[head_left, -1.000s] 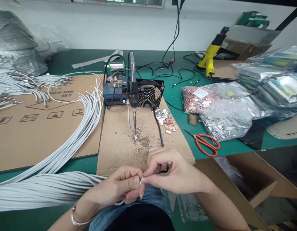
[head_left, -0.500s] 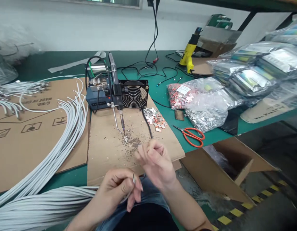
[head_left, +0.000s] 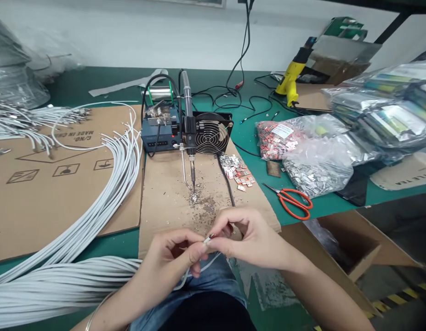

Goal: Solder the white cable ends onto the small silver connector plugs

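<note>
Because the cable (head_left: 207,240) is slim, presumably, each grip is a fingertip pinch, left hand (head_left: 176,250) and right hand (head_left: 247,236) meeting near its end, in front of the iron (head_left: 189,110).

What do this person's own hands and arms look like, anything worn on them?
The left hand and right hand are ungloved. No sleeves show on the forearms. A thin, curved, silvery bangle sits on the left forearm; none shows on the right.

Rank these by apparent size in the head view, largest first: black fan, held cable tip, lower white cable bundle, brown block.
Lower white cable bundle
Black fan
Brown block
Held cable tip, partly covered
</note>
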